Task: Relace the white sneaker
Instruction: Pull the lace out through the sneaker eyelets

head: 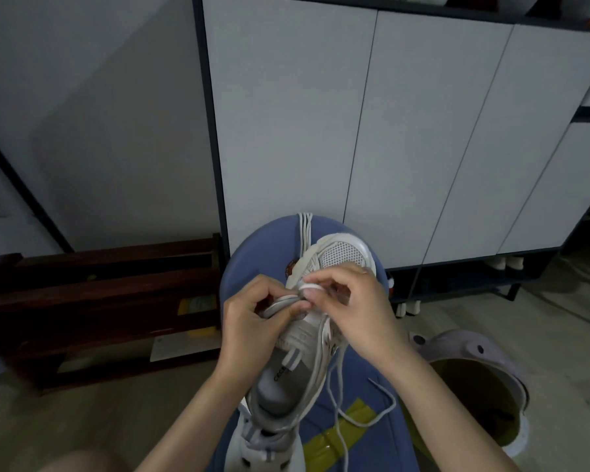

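Observation:
The white sneaker [341, 255] lies on a blue padded board [252, 253], toe pointing away from me, heel toward me. My left hand [252, 321] grips the sneaker's left side by the eyelet row, thumb and fingers curled on it. My right hand [351, 301] pinches the grey-white lace at an eyelet over the tongue. The loose lace [365, 420] trails down to the right across the board. A bundle of laces [304, 229] lies beyond the toe. The tongue [300, 338] shows between my hands.
White cabinet doors [355, 131] stand straight ahead. A dark wooden rack [99, 301] sits at the left on the floor. A lilac bin [484, 386] with a dark inside stands at the right. Yellow tape [348, 434] crosses the board. A second shoe [263, 447] lies below.

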